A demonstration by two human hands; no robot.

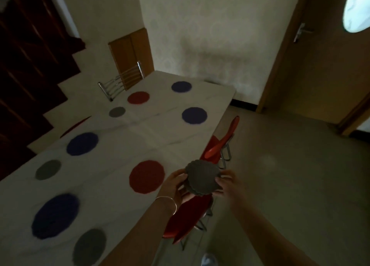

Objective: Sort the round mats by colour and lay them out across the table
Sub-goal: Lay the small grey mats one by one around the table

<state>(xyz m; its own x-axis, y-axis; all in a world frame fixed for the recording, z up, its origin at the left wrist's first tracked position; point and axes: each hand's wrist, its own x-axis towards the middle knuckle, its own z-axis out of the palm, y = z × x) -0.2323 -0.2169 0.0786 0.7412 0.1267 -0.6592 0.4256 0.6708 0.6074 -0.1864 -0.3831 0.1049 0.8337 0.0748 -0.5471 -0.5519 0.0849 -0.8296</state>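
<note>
Four blue mats on the counter. Two red mats lying flat there, plus a red sliver at the left edge, kind unclear. Three grey mats laid out. Small grey stack lower centre, count unclear. Two red chairs right of the counter, one metal-backed chair upper left.

Head-worn view, down over table, somewhat dim.

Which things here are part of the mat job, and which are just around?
Job: grey mats in hand, held by left hand and right hand; blue mats, red mats and grey mats laid on the table.

Around: red chairs, metal chair, door.
</note>
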